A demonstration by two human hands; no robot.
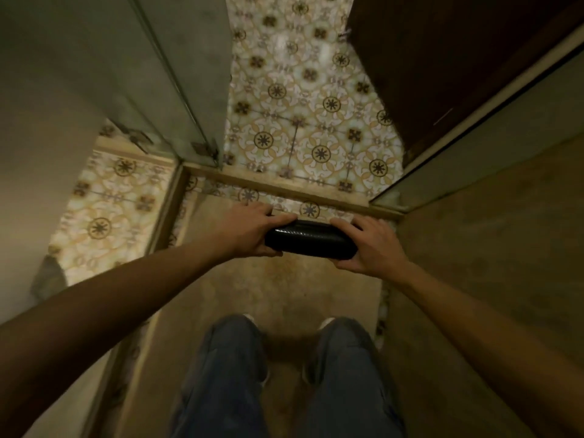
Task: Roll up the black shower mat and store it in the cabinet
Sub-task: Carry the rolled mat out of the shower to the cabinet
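Both hands grip a tightly rolled black shower mat [311, 244], held level in front of the person above the shower floor. The left hand [249, 230] wraps one end with fingers over the top and thumb beneath; the right hand [371, 245] clasps the other end the same way. The roll is a short, glossy cylinder with a fine ribbed or woven texture. Below, the shower floor [284, 289] is worn, stained beige. A raised curb [284, 184] edges it, with glass panels [177, 74] rising at the left. Beyond lies glossy patterned floor tile [316, 121] with floral medallions, and a dark wooden door [442, 58] stands at the right.
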